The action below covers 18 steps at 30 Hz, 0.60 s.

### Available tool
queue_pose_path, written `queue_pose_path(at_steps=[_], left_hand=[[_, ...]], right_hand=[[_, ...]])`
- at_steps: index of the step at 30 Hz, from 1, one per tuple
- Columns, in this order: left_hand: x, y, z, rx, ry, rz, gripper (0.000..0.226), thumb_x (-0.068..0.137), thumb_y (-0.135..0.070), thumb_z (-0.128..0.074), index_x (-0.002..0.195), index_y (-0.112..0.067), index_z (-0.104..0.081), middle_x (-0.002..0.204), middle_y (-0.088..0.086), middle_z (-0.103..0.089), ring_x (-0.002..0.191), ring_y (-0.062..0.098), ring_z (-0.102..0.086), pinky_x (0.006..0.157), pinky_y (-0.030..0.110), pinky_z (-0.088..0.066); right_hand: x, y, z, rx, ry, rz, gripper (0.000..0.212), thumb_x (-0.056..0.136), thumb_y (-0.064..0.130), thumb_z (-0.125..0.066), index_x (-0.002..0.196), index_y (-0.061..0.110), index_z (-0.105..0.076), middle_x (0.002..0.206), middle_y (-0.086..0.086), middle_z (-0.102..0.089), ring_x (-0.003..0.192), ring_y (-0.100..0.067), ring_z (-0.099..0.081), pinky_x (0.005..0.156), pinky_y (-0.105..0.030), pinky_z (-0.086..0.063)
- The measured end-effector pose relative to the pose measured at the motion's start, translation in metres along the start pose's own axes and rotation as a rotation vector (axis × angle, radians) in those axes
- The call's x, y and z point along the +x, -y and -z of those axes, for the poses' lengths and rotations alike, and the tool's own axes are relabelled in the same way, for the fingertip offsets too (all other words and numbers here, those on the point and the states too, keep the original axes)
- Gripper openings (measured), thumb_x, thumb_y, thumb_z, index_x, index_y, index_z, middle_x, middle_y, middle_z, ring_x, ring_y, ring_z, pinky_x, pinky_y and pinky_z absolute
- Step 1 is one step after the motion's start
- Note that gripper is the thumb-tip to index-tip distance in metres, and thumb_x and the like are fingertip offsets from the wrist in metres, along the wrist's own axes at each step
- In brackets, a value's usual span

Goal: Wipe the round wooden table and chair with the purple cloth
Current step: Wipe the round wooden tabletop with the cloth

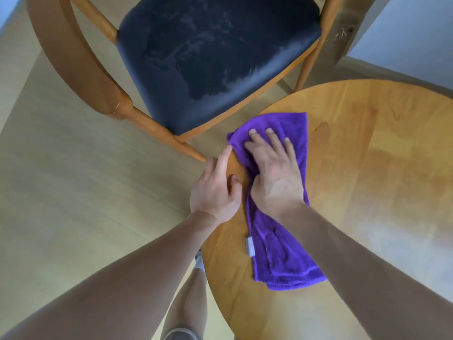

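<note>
The purple cloth lies folded on the left part of the round wooden table, near its edge. My right hand presses flat on the cloth's far half, fingers spread and straight. My left hand rests at the table's left rim, its index finger stretched out and touching the cloth's far left corner. The wooden chair with a dark blue seat stands just beyond the table, to the upper left. Pale smears show on the seat.
A light wooden floor spreads to the left. My own leg and shoe stand beside the table's near left edge. A dark wooden post and a pale wall are at the upper right.
</note>
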<state>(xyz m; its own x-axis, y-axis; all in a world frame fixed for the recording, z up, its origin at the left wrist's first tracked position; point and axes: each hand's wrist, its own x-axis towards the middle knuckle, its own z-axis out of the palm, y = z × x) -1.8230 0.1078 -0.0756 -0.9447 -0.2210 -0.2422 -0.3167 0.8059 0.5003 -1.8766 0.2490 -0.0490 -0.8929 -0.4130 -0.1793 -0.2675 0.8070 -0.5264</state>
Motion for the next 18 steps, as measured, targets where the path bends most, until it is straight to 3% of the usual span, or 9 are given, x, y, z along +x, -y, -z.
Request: queue_pose_path(at_steps=[3, 6, 9, 12, 14, 16, 18], left_hand=[[0.001, 0.001, -0.001, 0.007, -0.009, -0.015, 0.066, 0.089, -0.034, -0.043, 0.150, -0.041, -0.021, 0.140, 0.001, -0.053, 0.095, 0.029, -0.065, 0.072, 0.030, -0.040], [0.001, 0.002, -0.001, -0.010, -0.010, -0.022, 0.071, 0.090, -0.033, -0.043, 0.155, -0.045, -0.018, 0.143, -0.003, -0.052, 0.090, 0.024, -0.064, 0.068, 0.031, -0.045], [0.001, 0.002, -0.002, -0.032, -0.020, -0.024, 0.070, 0.093, -0.030, -0.047, 0.155, -0.044, -0.019, 0.143, -0.003, -0.053, 0.087, 0.023, -0.064, 0.066, 0.032, -0.046], [0.000, 0.005, -0.002, -0.044, -0.034, -0.003, 0.066, 0.094, -0.026, -0.050, 0.154, -0.040, -0.025, 0.147, -0.006, -0.053, 0.102, 0.025, -0.065, 0.076, 0.032, -0.047], [0.004, 0.008, -0.001, -0.078, -0.035, 0.101, 0.060, 0.092, -0.032, -0.043, 0.151, -0.034, -0.035, 0.140, -0.003, -0.061, 0.108, 0.027, -0.063, 0.082, 0.033, -0.045], [0.008, 0.007, 0.001, -0.209, -0.017, 0.221, 0.055, 0.086, -0.035, -0.035, 0.136, -0.031, -0.056, 0.121, -0.001, -0.070, 0.102, 0.026, -0.062, 0.083, 0.033, -0.045], [0.013, 0.005, 0.002, -0.478, -0.037, 0.343, 0.038, 0.082, -0.033, -0.035, 0.093, -0.035, -0.072, 0.084, -0.012, -0.072, 0.080, 0.017, -0.059, 0.076, 0.035, -0.047]], right_hand=[[-0.014, -0.022, 0.006, -0.036, 0.163, 0.207, 0.074, 0.079, 0.018, -0.032, 0.150, 0.014, -0.049, 0.166, 0.001, -0.033, 0.158, -0.024, -0.016, 0.129, -0.045, -0.005], [-0.006, -0.056, 0.025, -0.053, 0.223, 0.331, 0.076, 0.072, 0.013, -0.046, 0.148, 0.014, -0.052, 0.163, 0.002, -0.038, 0.156, -0.023, -0.023, 0.128, -0.046, -0.012], [-0.003, -0.053, 0.025, 0.023, 0.077, 0.161, 0.073, 0.071, 0.013, -0.049, 0.143, 0.015, -0.057, 0.159, 0.005, -0.044, 0.154, -0.021, -0.028, 0.129, -0.041, -0.011], [-0.015, -0.009, -0.001, 0.080, -0.129, -0.079, 0.070, 0.070, 0.011, -0.051, 0.139, 0.013, -0.059, 0.158, 0.001, -0.046, 0.153, -0.026, -0.029, 0.128, -0.045, -0.013], [-0.025, 0.015, -0.019, 0.089, -0.176, -0.169, 0.073, 0.071, 0.015, -0.048, 0.143, 0.012, -0.055, 0.162, -0.002, -0.040, 0.155, -0.028, -0.025, 0.127, -0.049, -0.013], [-0.037, 0.026, -0.032, 0.068, -0.162, -0.161, 0.075, 0.073, 0.020, -0.042, 0.147, 0.012, -0.051, 0.165, -0.003, -0.035, 0.156, -0.029, -0.021, 0.128, -0.050, -0.011], [-0.051, 0.027, -0.039, 0.045, -0.106, -0.082, 0.075, 0.075, 0.022, -0.039, 0.149, 0.012, -0.050, 0.165, -0.002, -0.034, 0.156, -0.028, -0.020, 0.128, -0.050, -0.010]])
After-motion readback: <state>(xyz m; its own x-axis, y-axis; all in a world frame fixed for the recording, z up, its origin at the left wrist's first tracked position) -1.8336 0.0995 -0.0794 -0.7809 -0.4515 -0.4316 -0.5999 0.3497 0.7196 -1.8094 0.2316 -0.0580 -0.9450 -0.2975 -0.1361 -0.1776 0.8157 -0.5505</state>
